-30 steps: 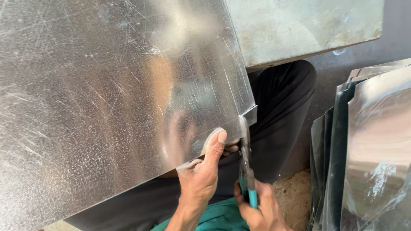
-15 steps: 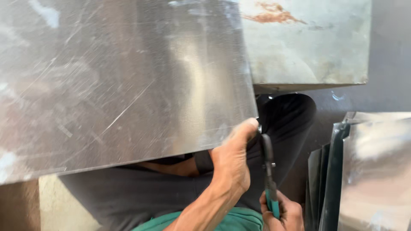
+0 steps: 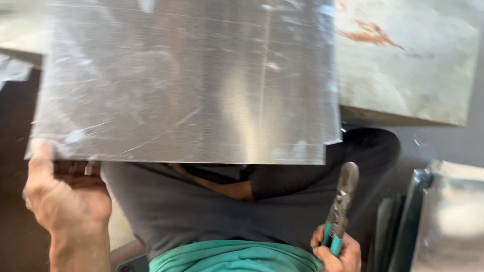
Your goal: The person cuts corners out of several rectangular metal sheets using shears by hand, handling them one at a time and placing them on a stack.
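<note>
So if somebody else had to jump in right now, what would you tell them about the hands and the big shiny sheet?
Left hand: grips the near left corner of the large scratched silver metal sheet, held over the lap.
Right hand: holds the grey metal snips with teal handles, tips up, clear of the sheet.
Done: a small notch shows at the sheet's near right corner.
Left: cannot tell from this view.
Nearby: a rust-stained sheet behind, shiny sheets stacked to the right.

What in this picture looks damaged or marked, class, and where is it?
The pale metal panel at upper right carries a reddish-brown, rust-like streak near its top. The large metal sheet gripped by the left hand has a small notch at its lower right corner.
</note>
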